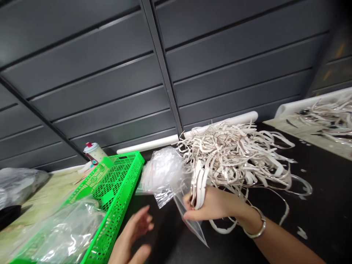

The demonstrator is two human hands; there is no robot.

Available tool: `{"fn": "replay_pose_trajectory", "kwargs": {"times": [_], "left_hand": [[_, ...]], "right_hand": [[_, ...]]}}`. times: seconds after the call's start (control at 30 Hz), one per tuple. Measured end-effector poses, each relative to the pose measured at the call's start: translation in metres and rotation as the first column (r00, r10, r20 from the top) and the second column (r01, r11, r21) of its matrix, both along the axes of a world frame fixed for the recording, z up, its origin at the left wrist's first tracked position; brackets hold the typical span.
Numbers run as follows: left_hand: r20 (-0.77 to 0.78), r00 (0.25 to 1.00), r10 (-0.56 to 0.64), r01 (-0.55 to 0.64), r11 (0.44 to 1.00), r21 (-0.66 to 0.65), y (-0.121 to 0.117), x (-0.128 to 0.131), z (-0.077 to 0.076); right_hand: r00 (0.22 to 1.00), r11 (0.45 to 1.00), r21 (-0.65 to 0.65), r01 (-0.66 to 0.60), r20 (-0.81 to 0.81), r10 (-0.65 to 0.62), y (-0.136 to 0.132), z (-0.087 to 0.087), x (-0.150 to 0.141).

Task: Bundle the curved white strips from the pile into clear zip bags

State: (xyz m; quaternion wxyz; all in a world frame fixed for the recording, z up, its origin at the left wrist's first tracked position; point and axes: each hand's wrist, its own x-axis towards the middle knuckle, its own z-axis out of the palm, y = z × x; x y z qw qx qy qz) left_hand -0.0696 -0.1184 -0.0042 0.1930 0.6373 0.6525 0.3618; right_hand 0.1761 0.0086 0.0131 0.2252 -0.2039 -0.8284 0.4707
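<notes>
My right hand (216,205), with a bangle (260,223) at the wrist, is closed around a bundle of white and metallic-looking strips (200,183). A clear plastic bag (189,220) hangs by the same fingers, pinched or touching; part of it is hidden. My left hand (134,234) is empty, fingers apart and slightly curled, between the green basket and that bag. Behind my right hand lies a tangled heap of similar strips (228,150). Clear plastic bags (165,168) are piled left of the heap.
A green perforated basket (110,220) on the left contains filled clear bags (74,227). Behind it stands a bottle with a red cap (94,151). White rolls (242,118) lie along the grey panelled wall (115,73). More strips (330,117) lie at the far right of the dark table (321,194).
</notes>
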Motion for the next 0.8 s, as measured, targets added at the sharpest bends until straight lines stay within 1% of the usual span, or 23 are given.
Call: {"fn": "replay_pose_trajectory", "kwargs": {"times": [0.03,0.07,0.1,0.13,0.17,0.23,0.3,0.33,0.43,0.47,0.5,0.57,0.63,0.7,0.77,0.8], "left_hand": [[0.026,0.998,-0.059,0.058,0.998,0.036,0.017,0.009,0.005],[0.044,0.986,-0.162,0.159,0.984,0.075,0.036,0.02,0.01],[0.026,0.975,-0.222,0.217,0.969,0.122,0.054,0.03,0.016],[-0.016,0.961,-0.275,0.275,0.954,0.122,0.071,0.04,0.021],[-0.057,0.948,-0.313,0.318,0.941,0.113,0.084,0.048,0.026],[-0.143,0.933,-0.331,0.346,0.933,0.097,0.102,0.057,0.033],[-0.224,0.929,-0.295,0.329,0.935,0.133,0.108,0.06,0.037],[-0.267,0.925,-0.269,0.319,0.933,0.164,0.109,0.06,0.037],[-0.375,0.907,-0.189,0.296,0.922,0.25,0.109,0.06,0.037],[-0.396,0.903,-0.167,0.29,0.917,0.273,0.11,0.062,0.036],[-0.41,0.901,-0.143,0.28,0.913,0.298,0.111,0.063,0.035],[-0.431,0.899,-0.083,0.252,0.901,0.353,0.114,0.067,0.032],[-0.451,0.892,-0.018,0.219,0.89,0.399,0.117,0.068,0.028],[-0.465,0.885,0.029,0.199,0.879,0.433,0.12,0.068,0.025],[-0.465,0.884,0.048,0.192,0.87,0.454,0.12,0.068,0.023],[-0.462,0.886,0.046,0.193,0.868,0.457,0.119,0.068,0.022]], "right_hand": [[1.0,1.0,0.021,-0.005,0.011,0.005,-0.001,-0.001,-0.001],[1.0,0.999,0.045,-0.006,0.017,0.005,-0.002,-0.001,-0.001],[1.0,0.998,0.069,-0.003,0.019,0.002,-0.003,-0.001,0.0],[1.0,0.996,0.09,0.006,0.018,-0.008,-0.002,0.0,0.001],[1.0,0.994,0.105,0.02,0.016,-0.022,-0.001,0.001,0.003],[0.997,0.991,0.115,0.068,0.013,-0.07,0.002,0.004,0.009],[0.985,0.976,0.131,0.172,0.006,-0.174,0.008,0.007,0.016],[0.969,0.958,0.149,0.244,-0.003,-0.246,0.011,0.008,0.018],[0.893,0.874,0.189,0.447,-0.032,-0.449,0.02,0.008,0.021],[0.874,0.857,0.182,0.483,-0.041,-0.484,0.023,0.007,0.021],[0.866,0.852,0.159,0.499,-0.06,-0.497,0.026,0.006,0.02],[0.861,0.864,0.071,0.498,-0.159,-0.483,0.031,0.004,0.019],[0.822,0.878,-0.038,0.477,-0.334,-0.461,0.033,0.003,0.02],[0.725,0.892,-0.16,0.422,-0.531,-0.438,0.029,0.005,0.022],[0.596,0.911,-0.267,0.315,-0.691,-0.409,0.02,0.007,0.02],[0.537,0.918,-0.306,0.254,-0.745,-0.397,0.015,0.008,0.017]]}}
